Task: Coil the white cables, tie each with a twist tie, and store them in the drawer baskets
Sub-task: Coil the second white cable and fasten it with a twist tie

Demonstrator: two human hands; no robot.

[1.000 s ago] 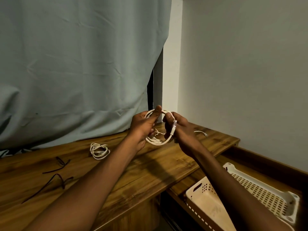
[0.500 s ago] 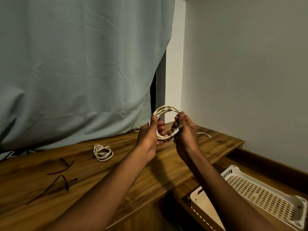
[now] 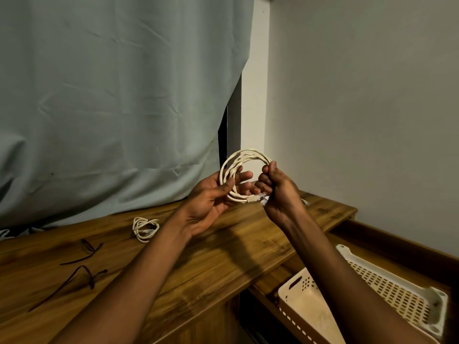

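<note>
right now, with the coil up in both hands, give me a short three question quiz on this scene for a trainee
1. True or false: the coiled white cable in the hands already has a black twist tie on it.
2. Which hand has its grip closed round the coil? A) left hand B) right hand C) neither
3. Fill in: a second, smaller coil lies on the wooden ____, right of the black twist ties.

Key
1. False: no tie shows on it.
2. B: the right hand's fingers curl round the coil's right side; the left hand is spread, its fingers through the loop.
3. desk; the baskets sit lower right.
</note>
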